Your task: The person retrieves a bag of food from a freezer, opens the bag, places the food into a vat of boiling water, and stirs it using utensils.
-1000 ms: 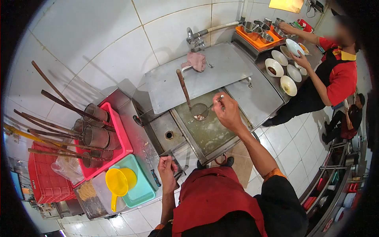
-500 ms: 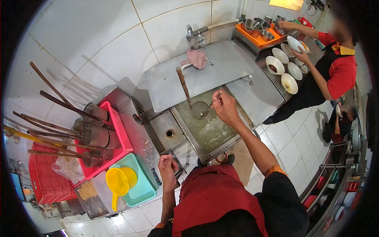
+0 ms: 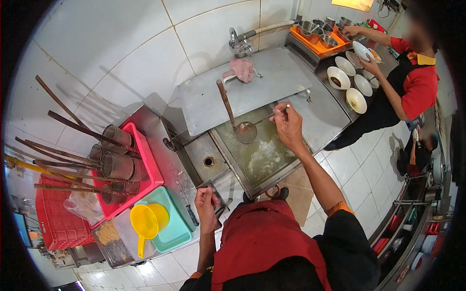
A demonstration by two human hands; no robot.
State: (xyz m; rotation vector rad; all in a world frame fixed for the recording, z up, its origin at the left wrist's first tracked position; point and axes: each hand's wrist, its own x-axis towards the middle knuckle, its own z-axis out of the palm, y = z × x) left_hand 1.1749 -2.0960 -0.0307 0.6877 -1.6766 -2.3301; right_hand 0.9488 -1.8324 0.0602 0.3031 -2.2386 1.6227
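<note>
My right hand [image 3: 290, 127] is closed around the handle of a thin metal utensil [image 3: 270, 116]. The utensil's far end reaches into a round wire strainer [image 3: 246, 133]; its tip is too small to make out. The strainer sits in the cloudy, foaming water of a square steel vat [image 3: 264, 162]. Its wooden handle [image 3: 224, 103] leans up against the edge of a steel cover [image 3: 208, 111]. My left hand [image 3: 207, 201] is held low by the counter's front edge, fingers curled, with nothing visible in them.
Left of the vat lie a small drain basin [image 3: 208, 157], a pink tray [image 3: 156, 175] of wooden-handled strainers, a turquoise tray [image 3: 182, 237] and a yellow scoop [image 3: 143, 223]. A pink cloth [image 3: 241, 69] rests on the cover. At right, a co-worker [image 3: 417, 82] handles white bowls [image 3: 338, 77].
My right hand has moved slightly right and toward me, drawing the utensil to a flatter angle across the strainer. The foam has shifted. My left hand stays nearly still.
</note>
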